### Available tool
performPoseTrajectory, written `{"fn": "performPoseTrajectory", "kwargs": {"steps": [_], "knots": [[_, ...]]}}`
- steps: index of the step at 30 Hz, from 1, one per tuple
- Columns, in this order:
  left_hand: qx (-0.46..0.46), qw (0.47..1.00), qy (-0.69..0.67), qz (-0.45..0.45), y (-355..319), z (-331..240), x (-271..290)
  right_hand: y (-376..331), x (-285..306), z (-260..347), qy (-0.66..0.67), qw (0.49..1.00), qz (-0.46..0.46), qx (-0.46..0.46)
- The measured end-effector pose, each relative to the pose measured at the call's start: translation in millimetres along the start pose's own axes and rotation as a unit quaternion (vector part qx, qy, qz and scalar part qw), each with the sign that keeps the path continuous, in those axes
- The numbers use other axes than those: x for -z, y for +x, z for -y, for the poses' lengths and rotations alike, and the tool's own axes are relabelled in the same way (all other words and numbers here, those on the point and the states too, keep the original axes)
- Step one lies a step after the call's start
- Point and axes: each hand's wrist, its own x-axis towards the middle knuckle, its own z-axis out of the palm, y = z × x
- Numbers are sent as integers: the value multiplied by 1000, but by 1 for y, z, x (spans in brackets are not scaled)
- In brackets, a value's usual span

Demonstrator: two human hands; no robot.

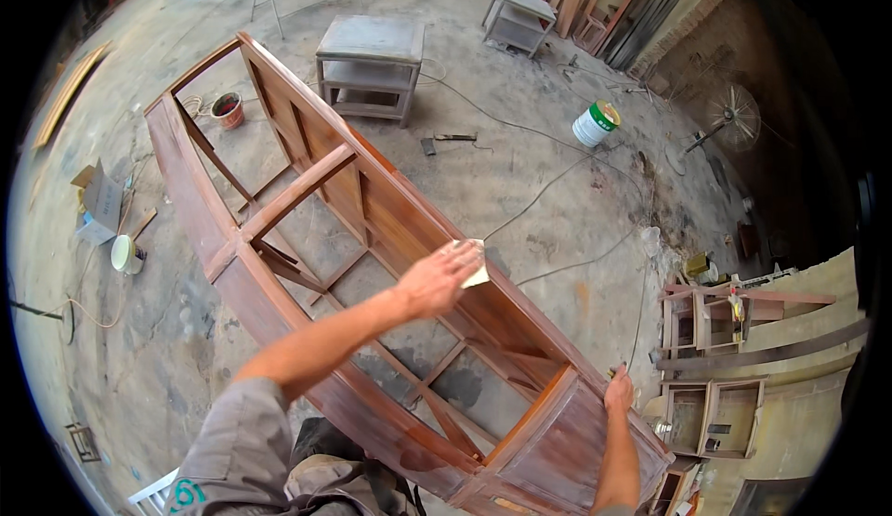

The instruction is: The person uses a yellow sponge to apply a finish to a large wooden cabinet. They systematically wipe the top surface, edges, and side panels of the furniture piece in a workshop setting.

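A long reddish-brown wooden cabinet frame [297,184] lies across the floor in front of me, with open bays between its rails. My left hand [439,281] reaches over the middle bay to the far long rail. Its fingers press a pale yellow sheet [478,268], which looks like sandpaper, against that rail. Beside the panelled right end of the frame is my right hand [619,393], fingers curled. Something small shows at its fingertips, too small to name. A thin dark cord [639,316] appears to run down to that hand; whether it is held I cannot tell.
Beyond the frame stand a grey low table [372,42] and a white bucket with a green rim [596,124]. A fan [734,117] is at far right. Left are a red pot [228,110], a cardboard box [98,205] and a white tub [127,254]. Cords cross the concrete.
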Motion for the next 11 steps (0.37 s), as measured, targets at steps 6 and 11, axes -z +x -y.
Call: {"fn": "performPoseTrajectory", "kwargs": {"steps": [6, 11], "knots": [[138, 988, 67, 9, -19, 137, 74, -3, 3, 18, -20, 999, -10, -35], [-8, 999, 5, 41, -10, 16, 2, -5, -2, 4, -12, 1000, -2, -15]]}}
